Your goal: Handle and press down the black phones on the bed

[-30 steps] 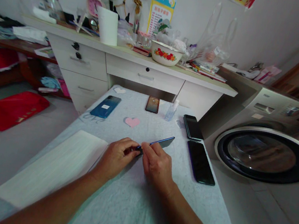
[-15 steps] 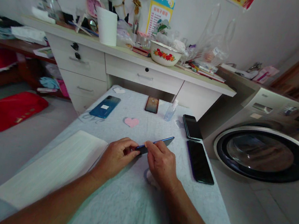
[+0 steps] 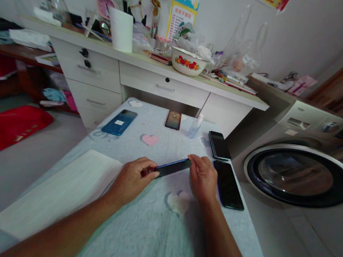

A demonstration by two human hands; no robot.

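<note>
A dark phone with a blue edge [image 3: 172, 168] is held tilted above the cloth-covered table [image 3: 155, 237]. Its left end is pinched between the thumb and fingers of my left hand [image 3: 134, 179]. At the other end, the fingers of my right hand [image 3: 203, 177] close on the phone's right corner. Just right of that hand lies a black-screened phone [image 3: 230, 186], with stacked phones [image 3: 219, 145] behind it. A blue phone [image 3: 120, 122] rests at the far left, and a brown phone [image 3: 173, 120] near the far edge beside a clear spray bottle [image 3: 195, 127].
A pale rectangular board or pad [image 3: 58, 193] lies left of my left forearm. Beyond the table stands a white desk [image 3: 152, 83] with a floral bowl [image 3: 188, 62] and a paper roll [image 3: 121, 30]. On the right is a washing machine [image 3: 307, 123].
My right hand has slid right along the phone from near its middle to its right end. The phone is now tilted so more of its dark face shows. My left hand keeps its grip.
</note>
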